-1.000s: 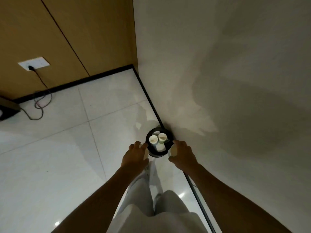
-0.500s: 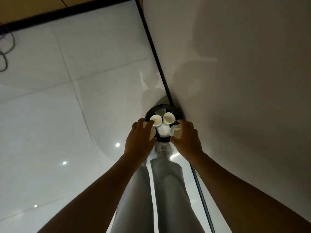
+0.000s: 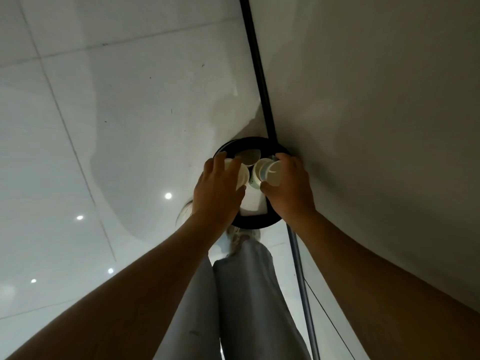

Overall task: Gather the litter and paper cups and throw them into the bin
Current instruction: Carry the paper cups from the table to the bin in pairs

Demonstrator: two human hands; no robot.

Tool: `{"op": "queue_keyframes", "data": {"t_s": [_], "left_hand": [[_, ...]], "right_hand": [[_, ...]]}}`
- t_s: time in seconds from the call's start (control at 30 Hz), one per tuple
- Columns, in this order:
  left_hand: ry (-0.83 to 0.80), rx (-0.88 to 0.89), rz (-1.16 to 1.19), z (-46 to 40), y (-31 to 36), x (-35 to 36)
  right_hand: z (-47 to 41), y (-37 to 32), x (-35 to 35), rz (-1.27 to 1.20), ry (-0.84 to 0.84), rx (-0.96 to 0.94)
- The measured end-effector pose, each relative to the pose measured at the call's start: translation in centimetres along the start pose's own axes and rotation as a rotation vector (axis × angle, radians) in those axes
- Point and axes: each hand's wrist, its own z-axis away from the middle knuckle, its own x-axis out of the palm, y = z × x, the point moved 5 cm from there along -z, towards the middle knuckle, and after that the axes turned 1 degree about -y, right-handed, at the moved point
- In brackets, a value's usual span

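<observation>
Here, a pale wall is seen on the right, met along a dark skirting strip by a glossy tiled floor in which ceiling lights are mirrored. Against that strip, a round black bin is stood on the floor, its mouth crowded with white paper and at least one cup already dropped in. Above the mouth, a paper cup is gripped by the curled fingers of the left hand, and two nested-looking cups are clasped by the right hand. The cups are judged to be very light, thin-walled and easily crushed, so they are best taken around the side wall near the stiffer rolled rim, with gentle pressure. Little room appears to be left in the bin, so a toppled cup rolling out over the slick tiles is thought possible.
</observation>
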Motion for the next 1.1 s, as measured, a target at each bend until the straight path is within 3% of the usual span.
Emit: {"op": "queue_keyframes", "data": {"t_s": [0.3,0.53,0.8,0.93,1.1], "left_hand": [[-0.148,0.111,-0.115,-1.0,-2.1,5.5],[-0.11,0.24,-0.208,-2.3,-2.0,5.5],[-0.096,0.073,-0.127,3.2,-1.0,-2.7],[-0.057,0.005,-0.116,9.2,0.1,-9.9],[0.051,-0.205,-0.001,17.5,1.7,-17.9]], "right_hand": [[-2.5,1.8,5.0,0.157,-0.122,0.007],[-3.0,1.4,5.5,0.267,-0.141,-0.033],[3.6,-3.8,0.2,0.191,-0.132,-0.074],[9.8,-9.2,-4.0,0.253,-0.145,-0.157],[18.0,-16.1,-8.7,0.441,-0.19,-0.318]]}}
